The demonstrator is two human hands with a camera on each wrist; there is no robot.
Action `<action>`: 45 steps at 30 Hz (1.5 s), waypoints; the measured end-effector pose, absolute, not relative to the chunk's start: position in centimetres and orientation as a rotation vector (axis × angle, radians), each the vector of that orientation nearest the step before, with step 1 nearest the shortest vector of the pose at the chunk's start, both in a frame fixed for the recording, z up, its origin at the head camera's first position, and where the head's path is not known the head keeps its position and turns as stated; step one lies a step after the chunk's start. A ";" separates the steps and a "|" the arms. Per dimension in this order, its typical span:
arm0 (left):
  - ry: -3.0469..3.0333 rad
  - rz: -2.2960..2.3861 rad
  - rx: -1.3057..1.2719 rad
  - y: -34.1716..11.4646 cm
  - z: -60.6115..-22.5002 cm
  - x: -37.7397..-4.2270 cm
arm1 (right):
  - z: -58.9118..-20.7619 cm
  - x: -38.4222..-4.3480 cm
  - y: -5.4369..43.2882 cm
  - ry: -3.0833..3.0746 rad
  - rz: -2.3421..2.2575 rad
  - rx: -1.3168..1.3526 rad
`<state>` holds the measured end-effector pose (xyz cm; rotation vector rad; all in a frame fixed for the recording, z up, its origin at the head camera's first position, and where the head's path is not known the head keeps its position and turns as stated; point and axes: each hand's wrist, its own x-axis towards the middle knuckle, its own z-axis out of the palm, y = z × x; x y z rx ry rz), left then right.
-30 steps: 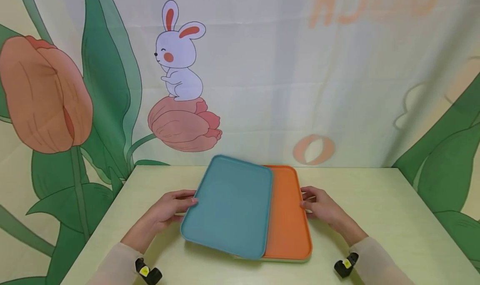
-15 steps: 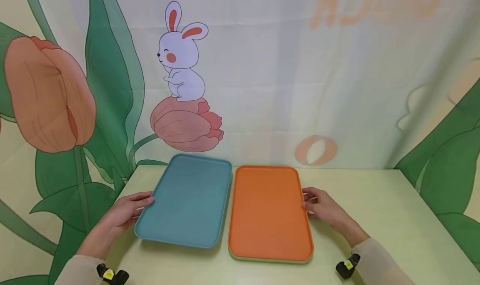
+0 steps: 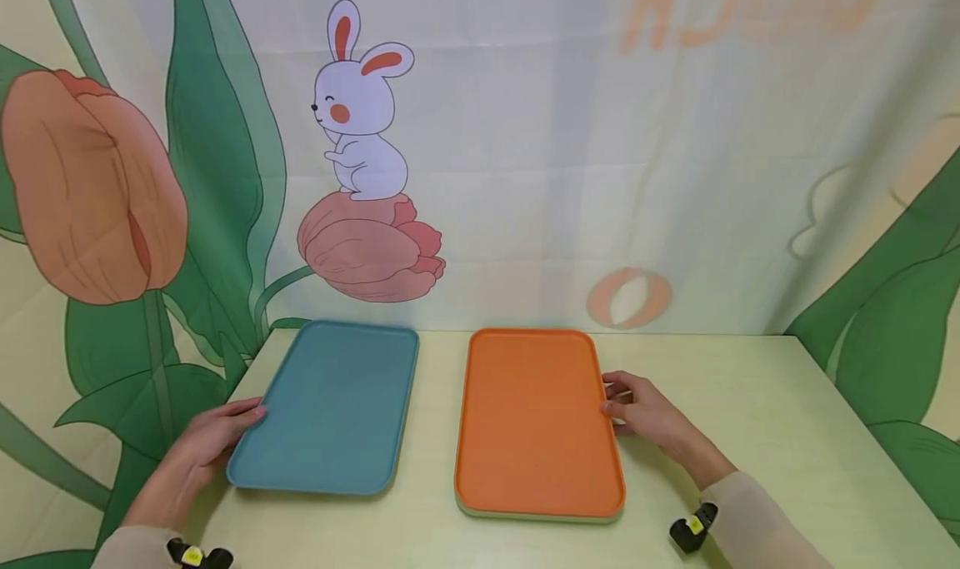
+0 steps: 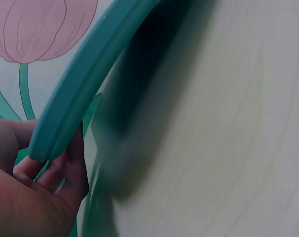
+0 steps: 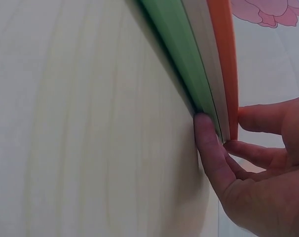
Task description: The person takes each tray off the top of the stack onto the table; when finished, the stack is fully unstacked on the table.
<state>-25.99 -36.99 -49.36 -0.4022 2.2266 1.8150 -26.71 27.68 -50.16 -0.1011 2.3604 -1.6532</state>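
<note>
My left hand (image 3: 213, 436) holds a blue rectangular tray (image 3: 330, 411) by its left edge, thumb at the rim and the other fingers beneath. In the left wrist view the blue tray (image 4: 85, 74) tilts over the table, with a dark shadow under it. My right hand (image 3: 645, 411) grips the right edge of a stack of trays, with an orange tray (image 3: 540, 423) on top. From the right wrist, a pale tray (image 5: 206, 47) and a green tray (image 5: 176, 47) show below the orange one. The right thumb touches the orange rim; another finger reaches the green tray.
The trays are over a pale wood-grain table (image 3: 750, 419). Behind it hangs a curtain (image 3: 525, 136) printed with a rabbit and tulips. A strip of table shows between the blue tray and the stack. Both wrists wear small black cameras.
My left hand has carried the blue tray leftward off the orange one and lowered it toward the table's left side. My right hand has stayed at the stack's right edge.
</note>
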 end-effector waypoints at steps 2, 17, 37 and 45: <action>2.224 1.825 -0.420 -37.4 -49.4 -26.0 | -50.2 -26.7 27.6 2.359 -1.657 -0.088; 2.481 1.619 -0.497 -39.2 -49.4 -25.8 | -50.1 -26.8 27.3 2.373 -1.631 -0.066; 2.974 1.085 -0.304 -38.0 -49.2 -25.0 | -49.9 -26.6 27.1 2.350 -1.646 -0.095; 3.167 1.012 0.035 -31.3 -46.6 -25.1 | -49.9 -26.4 27.6 2.349 -1.653 -0.145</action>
